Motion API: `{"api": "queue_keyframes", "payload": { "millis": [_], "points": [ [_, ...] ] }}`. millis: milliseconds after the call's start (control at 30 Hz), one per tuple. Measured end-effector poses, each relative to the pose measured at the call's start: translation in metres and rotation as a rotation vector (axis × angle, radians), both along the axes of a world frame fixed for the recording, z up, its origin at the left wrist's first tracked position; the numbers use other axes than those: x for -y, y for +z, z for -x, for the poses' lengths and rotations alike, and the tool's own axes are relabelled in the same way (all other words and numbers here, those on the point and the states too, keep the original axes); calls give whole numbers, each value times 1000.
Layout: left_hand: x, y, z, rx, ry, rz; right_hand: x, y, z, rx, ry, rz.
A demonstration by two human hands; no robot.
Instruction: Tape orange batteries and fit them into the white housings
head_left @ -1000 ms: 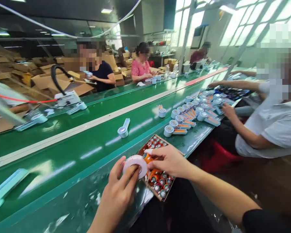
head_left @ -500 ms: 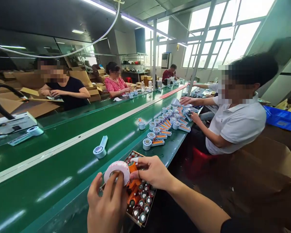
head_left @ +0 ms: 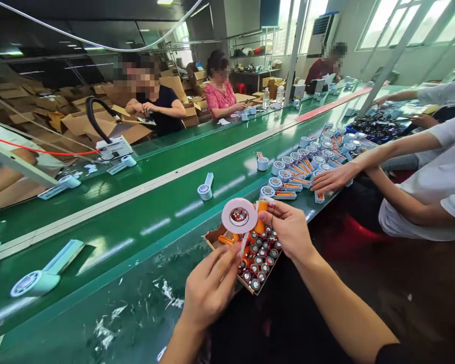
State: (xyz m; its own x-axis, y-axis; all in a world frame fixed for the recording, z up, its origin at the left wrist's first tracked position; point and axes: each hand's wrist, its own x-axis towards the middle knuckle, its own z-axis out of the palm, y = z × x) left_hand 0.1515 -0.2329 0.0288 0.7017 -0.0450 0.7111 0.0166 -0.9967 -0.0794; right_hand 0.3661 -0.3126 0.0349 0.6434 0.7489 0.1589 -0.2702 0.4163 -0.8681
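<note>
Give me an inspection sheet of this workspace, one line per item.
Surface: green conveyor belt, glossy, white stripe along its middle.
Job's things: pink tape roll held up; orange battery beside it; box of batteries at the belt edge below.
Clutter: white scraps on the near edge; pale blue fans lying on the belt.
Grippers: left hand pinches the tape end under the roll; right hand holds roll and battery.
Cables: black hose and red cable across the belt.
Surroundings: seated workers on both sides; co-worker's hand on rows of fan parts; cardboard boxes behind.
</note>
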Motion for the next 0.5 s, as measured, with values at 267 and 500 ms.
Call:
{"api": "queue_keyframes", "payload": {
  "millis": [267,500],
  "points": [
    [10,31,7,61,150,-10,16,12,0,57,236,2],
    [-17,25,-21,63,281,-285,3,20,20,-112,86,-105]
  ]
}}
